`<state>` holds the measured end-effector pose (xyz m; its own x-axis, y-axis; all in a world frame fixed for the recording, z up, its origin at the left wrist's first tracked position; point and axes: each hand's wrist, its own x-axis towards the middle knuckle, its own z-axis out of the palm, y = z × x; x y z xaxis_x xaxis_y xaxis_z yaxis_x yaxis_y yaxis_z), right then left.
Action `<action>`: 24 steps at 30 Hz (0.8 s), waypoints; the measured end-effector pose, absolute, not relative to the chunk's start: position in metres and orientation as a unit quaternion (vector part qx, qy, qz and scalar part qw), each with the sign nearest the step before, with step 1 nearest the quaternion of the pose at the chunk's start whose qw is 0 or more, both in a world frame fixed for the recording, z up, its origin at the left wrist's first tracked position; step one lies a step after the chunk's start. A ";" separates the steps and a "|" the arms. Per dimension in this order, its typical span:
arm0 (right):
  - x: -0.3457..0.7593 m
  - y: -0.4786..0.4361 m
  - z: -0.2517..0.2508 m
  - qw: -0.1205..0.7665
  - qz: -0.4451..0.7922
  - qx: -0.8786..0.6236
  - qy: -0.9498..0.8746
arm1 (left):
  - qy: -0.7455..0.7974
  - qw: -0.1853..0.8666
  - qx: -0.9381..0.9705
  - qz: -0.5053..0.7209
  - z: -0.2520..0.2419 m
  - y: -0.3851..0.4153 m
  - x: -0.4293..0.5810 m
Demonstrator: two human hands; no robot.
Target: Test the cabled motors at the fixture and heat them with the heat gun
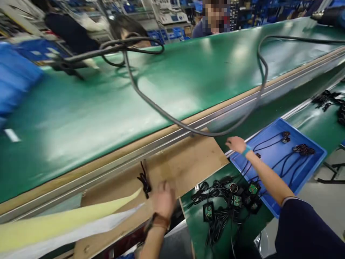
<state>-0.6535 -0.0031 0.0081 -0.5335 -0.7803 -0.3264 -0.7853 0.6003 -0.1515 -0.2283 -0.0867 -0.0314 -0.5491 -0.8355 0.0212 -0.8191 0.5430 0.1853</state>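
My left hand (163, 198), with a brown strap on the wrist, is over a brown cardboard sheet (188, 158). Motion smears its fingers, so their grip is unclear. Just left of it, a small tied black cable (145, 181) lies on the cardboard. My right hand (236, 144), wearing a teal wristband, is past the cardboard's right end, beside a blue tray (309, 172). Its fingers are curled together; anything between them is hidden. Below my right forearm, black cables (217, 223) with small open boxes showing green circuit boards (208, 211) lie on the green bench.
A thick grey cable (167, 115) hangs in a loop over the raised green worktop (94, 115) and its metal edge. Yellow and white sheets (67, 223) extend in from the left. Two people (129, 28) are across the worktop. Corded parts (304, 149) lie in the tray.
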 end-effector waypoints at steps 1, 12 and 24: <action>-0.671 0.028 0.002 0.201 0.033 -0.423 0.883 | -0.881 0.044 0.456 -0.115 -0.038 -0.058 -0.245; -0.713 0.177 -0.066 0.184 -0.015 -0.399 0.898 | -0.679 0.097 0.502 -0.526 -0.040 0.155 -0.322; -0.655 0.187 0.232 -0.098 -0.477 -0.446 0.751 | -0.483 0.203 0.464 -0.714 -0.003 0.211 -0.298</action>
<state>-0.6552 0.1869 0.2322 -0.5824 -0.5762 0.5734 -0.7640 0.1470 -0.6283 -0.2975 0.2106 -0.0026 -0.4869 -0.7386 -0.4663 -0.1583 -0.4504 0.8787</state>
